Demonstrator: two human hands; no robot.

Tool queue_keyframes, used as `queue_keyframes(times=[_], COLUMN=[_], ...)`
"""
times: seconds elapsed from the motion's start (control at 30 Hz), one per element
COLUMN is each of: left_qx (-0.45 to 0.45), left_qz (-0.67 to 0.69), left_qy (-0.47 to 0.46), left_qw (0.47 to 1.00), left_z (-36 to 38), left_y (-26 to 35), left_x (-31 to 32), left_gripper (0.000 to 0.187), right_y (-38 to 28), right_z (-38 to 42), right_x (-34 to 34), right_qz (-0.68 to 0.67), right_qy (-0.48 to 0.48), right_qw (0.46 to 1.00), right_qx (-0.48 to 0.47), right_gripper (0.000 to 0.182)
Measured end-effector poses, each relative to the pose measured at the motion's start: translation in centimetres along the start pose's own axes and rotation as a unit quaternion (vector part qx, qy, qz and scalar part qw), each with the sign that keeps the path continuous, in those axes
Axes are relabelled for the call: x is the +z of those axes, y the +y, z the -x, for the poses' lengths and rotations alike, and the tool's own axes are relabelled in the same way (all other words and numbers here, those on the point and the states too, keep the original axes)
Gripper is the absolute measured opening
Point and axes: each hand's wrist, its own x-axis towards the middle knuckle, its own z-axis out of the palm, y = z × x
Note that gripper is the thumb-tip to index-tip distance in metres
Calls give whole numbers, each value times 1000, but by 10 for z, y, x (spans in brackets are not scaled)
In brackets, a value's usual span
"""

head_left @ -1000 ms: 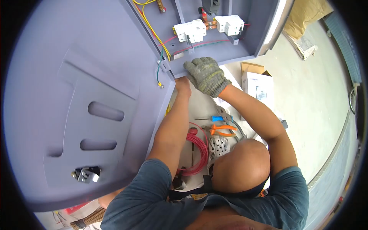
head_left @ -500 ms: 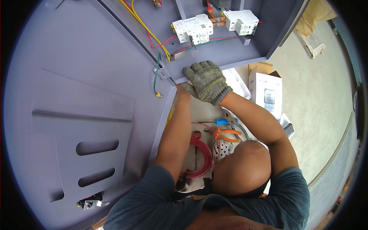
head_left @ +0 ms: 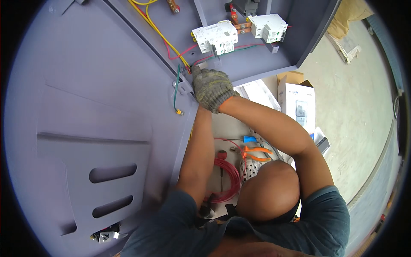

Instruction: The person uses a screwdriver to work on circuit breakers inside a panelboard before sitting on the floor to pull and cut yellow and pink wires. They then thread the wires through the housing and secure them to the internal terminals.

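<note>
My right hand [head_left: 211,88], in a grey-green knitted glove, is closed at the lower left corner of a grey metal cabinet [head_left: 257,70]. Its fingertips reach the ends of yellow wires [head_left: 171,42] beside the cabinet's hinge side; what they pinch is hidden. My left forearm [head_left: 197,150] runs up beneath the right hand, and the left hand itself is out of sight behind the glove and the cabinet's lower edge. Above are two groups of white circuit breakers [head_left: 216,36] joined by copper bars [head_left: 243,28]. A green wire [head_left: 175,92] hangs by the hinge.
The large cabinet door [head_left: 94,111] stands open at left. Below lie a red cable coil [head_left: 233,180], orange-handled pliers [head_left: 257,153] and a blue-handled tool [head_left: 249,139]. An opened white box [head_left: 299,100] stands at right. My bent knee [head_left: 269,188] is close to the tools.
My right hand has moved left along the cabinet's lower lip, from resting over the edge to the wires at the corner. The left arm stays underneath.
</note>
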Motion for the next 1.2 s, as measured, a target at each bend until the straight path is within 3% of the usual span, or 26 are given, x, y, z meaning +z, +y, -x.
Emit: queue_keyframes(times=[0.07,0.13,0.27,0.37,0.43,0.63,0.97,1.03,1.07,1.1,1.13,1.17,1.2], left_qx=[12,26,47,40,31,26,85,125,152,192,240,247,235], left_qz=[-8,-19,-39,-45,-47,-59,-147,-285,-394,-563,-709,-741,-731], left_qy=[13,27,45,47,42,38,99,127,137,119,108,99,98], left_qw=[1000,999,997,997,997,997,980,942,896,795,654,616,633], left_z=[-1,2,6,3,-1,-13,2,7,9,10,18,25,28], left_y=[-2,-7,-15,-11,-4,9,1,0,1,1,0,0,-1], left_x=[0,0,-2,2,3,0,-24,-47,-64,-88,-113,-128,-142], left_gripper=[52,52,52,52,52,52,52,52,52,52,52,52,52], right_y=[-2,2,-2,0,-4,-4,1,0,0,1,1,0,-1], right_z=[-14,-32,-58,-62,-56,-49,-58,-57,-58,-61,-62,-63,-62], right_x=[-1,7,31,35,18,21,24,16,18,23,25,24,23], right_qz=[0,-98,-127,-102,-51,-9,-5,19,18,48,77,74,-41], right_qy=[-29,-23,24,71,28,55,56,31,33,57,80,84,112], right_qw=[999,989,985,987,997,998,998,998,998,994,989,988,991], right_qx=[44,105,113,101,52,-35,-27,-45,-49,-76,-101,-104,-57], right_gripper=[36,31,28,31,28,19,15,18,18,18,18,18,19])
